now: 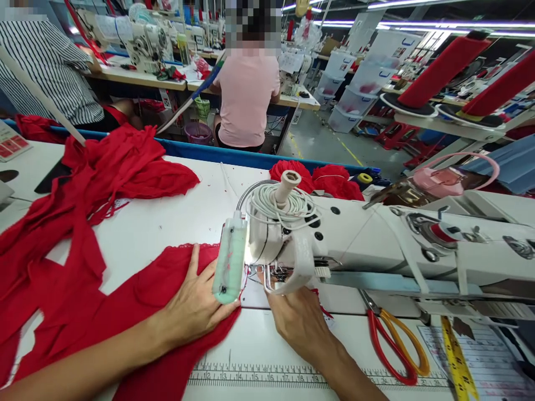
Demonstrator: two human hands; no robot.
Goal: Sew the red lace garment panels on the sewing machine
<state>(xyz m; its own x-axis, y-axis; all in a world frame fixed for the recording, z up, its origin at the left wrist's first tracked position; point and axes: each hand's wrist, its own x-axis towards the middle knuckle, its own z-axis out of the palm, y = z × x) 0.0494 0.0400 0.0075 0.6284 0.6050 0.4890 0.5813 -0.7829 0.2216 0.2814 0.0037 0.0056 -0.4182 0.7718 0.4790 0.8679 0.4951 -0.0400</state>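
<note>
My left hand (194,298) lies flat with fingers spread on a piece of red fabric (163,284) with a scalloped edge, left of the needle area of a white sewing machine (355,234). A pale green lamp (229,262) hangs in front of its fingertips. My right hand (295,314) reaches in under the machine head, beside the presser foot (278,273). The machine's parts cover most of its fingers, so their grip is hidden. A bit of red trim shows just right of that hand. The fabric runs down to the table's front edge.
More red fabric (112,167) is heaped at the left. Scissors (395,340) with red and orange handles lie right of my right hand, near a yellow tape measure (457,362). Red bundles (330,178) sit behind the machine. Two people work at tables beyond.
</note>
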